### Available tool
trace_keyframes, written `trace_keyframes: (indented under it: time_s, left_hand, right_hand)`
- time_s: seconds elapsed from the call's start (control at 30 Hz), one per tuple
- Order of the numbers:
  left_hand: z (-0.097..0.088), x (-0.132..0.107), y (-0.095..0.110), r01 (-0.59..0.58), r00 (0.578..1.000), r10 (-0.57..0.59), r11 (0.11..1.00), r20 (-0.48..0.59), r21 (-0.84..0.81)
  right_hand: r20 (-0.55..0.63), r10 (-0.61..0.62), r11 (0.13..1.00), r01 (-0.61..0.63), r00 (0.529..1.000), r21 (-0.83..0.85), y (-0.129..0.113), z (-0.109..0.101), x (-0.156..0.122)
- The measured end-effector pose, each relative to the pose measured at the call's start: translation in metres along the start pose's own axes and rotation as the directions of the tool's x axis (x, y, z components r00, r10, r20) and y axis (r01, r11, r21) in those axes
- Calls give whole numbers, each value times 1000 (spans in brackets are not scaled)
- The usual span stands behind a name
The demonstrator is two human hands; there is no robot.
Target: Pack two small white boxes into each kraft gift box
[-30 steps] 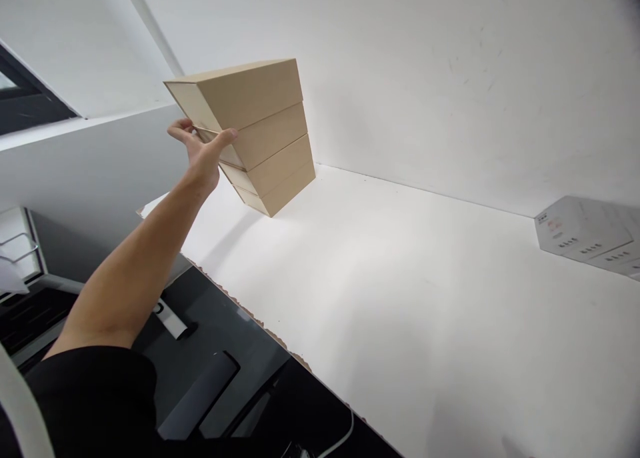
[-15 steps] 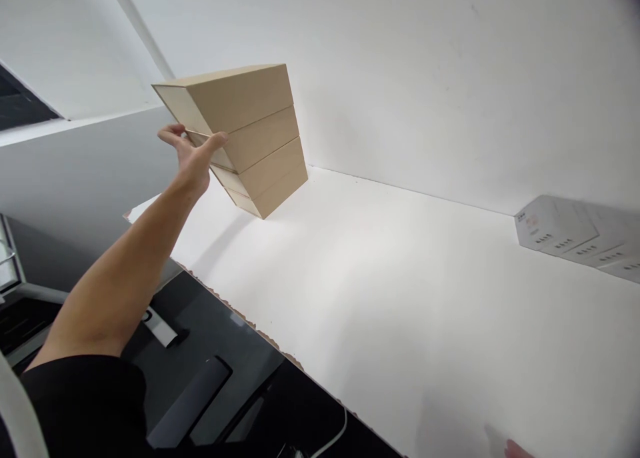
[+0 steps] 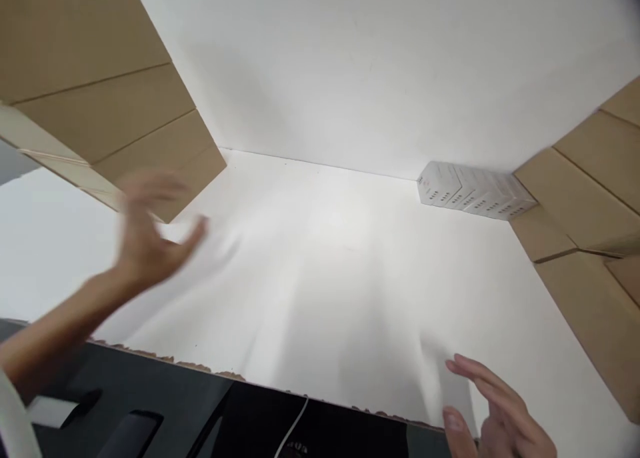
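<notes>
With the blurred left hand (image 3: 145,245) spread open and empty just below the stack of flat tan cardboard boxes (image 3: 100,105) on the white tabletop (image 3: 320,265), and the right hand (image 3: 495,411) open too, a careless swipe could topple that stack.

Left hand (image 3: 150,238) is raised on the left, blurred, fingers spread and holding nothing. Right hand (image 3: 493,415) sits near right, fingers loosely extended, empty.
</notes>
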State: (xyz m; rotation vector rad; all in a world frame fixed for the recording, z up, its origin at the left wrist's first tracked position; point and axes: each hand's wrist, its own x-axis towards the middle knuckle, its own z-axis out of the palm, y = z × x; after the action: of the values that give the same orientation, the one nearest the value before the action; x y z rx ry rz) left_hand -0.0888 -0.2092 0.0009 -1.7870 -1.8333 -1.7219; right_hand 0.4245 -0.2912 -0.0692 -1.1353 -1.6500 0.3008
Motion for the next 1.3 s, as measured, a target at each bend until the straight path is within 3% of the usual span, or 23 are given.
trace_keyframes:
  time_s: [0.03, 0.07, 0.13, 0.17, 0.23, 0.3, 0.33, 0.5, 0.63, 0.77, 0.9, 1.1, 1.3]
  left_hand:
    - [26, -17, 13, -162, 932, 138, 986, 334, 46]
    - [51, -31, 24, -297, 790, 248, 955, 561, -4]
    - [93, -50, 41, -435, 569, 372, 893, 733, -115]
    - [108, -56, 46, -462, 495, 400, 873, 772, -156]
    - [129, -60, 49, -480, 433, 405, 860, 805, -174]
    - [139, -59, 48, -476, 437, 372, 868, 819, -141]
    - [141, -58, 47, -475, 443, 358, 871, 822, -124]
    - [141, -60, 48, -501, 445, 354, 860, 822, -99]
    - [143, -65, 49, -517, 486, 389, 850, 783, -101]
    - [145, -66, 49, -524, 510, 421, 844, 750, -116]
    - [146, -66, 50, -554, 514, 446, 825, 733, -114]
    - [147, -66, 54, -554, 517, 453, 824, 726, -121]
    - [148, -66, 53, -555, 528, 471, 821, 706, -133]
  right_hand:
    - [33, 8, 1000, -8, 999, -8, -8, -2, 7]
    - [75, 8, 1000, -6, 997, -26, -15, -2, 17]
    - [168, -40, 994, 56, 985, -91, -19, -1, 44]
    - [205, -66, 986, 96, 976, -137, -15, 2, 62]
    - [249, 40, 964, 28, 968, -265, 5, 11, 106]
    - [221, 273, 884, -154, 936, -441, 33, 24, 157]
    - [211, 328, 851, -191, 921, -490, 48, 33, 184]
    - [101, 450, 686, -271, 887, -675, 94, 92, 299]
    - [-50, 598, 476, -404, 800, -781, 107, 129, 352]
    - [-157, 667, 329, -477, 728, -815, 114, 134, 377]
    - [-204, 708, 237, -499, 676, -834, 117, 129, 385]
    - [-221, 693, 194, -473, 686, -859, 120, 133, 385]
    - [-160, 726, 193, -422, 669, -886, 100, 130, 393]
